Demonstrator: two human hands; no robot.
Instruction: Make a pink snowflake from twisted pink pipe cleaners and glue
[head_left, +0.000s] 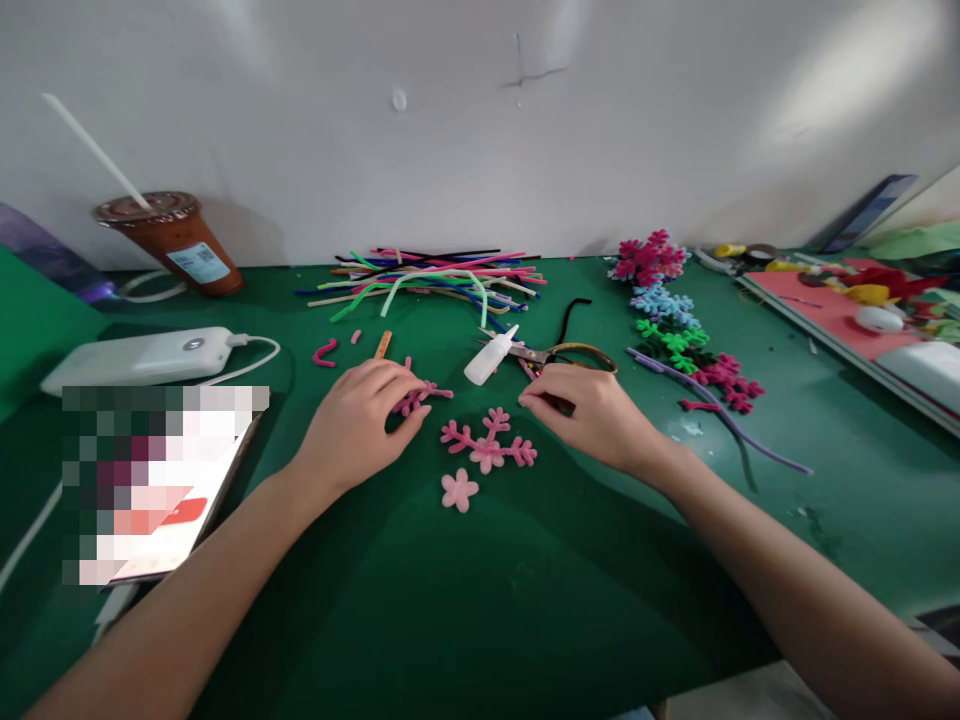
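Observation:
My left hand (360, 410) rests low on the table, thumb apart from the fingers. A pink pipe-cleaner branch (439, 392) lies at its fingertips, partly covered; I cannot tell if they touch it. My right hand (589, 410) is closed, thumb and forefinger tips together beside the scissors (532, 353); anything between them is hidden. Between the hands lies a pink branched pipe-cleaner piece (489, 445) with a paler flower at its base. Nearer me is a separate pale pink flower (459, 491). A white glue bottle (487, 360) lies on its side beyond them.
Behind lies a pile of coloured pipe cleaners (427, 280). Finished branched pieces (671, 310) form a row at right, near a purple pipe cleaner (739, 430) and a red board (817, 315). On the left are a drink cup (169, 240), a power bank (142, 358) and a phone (217, 490).

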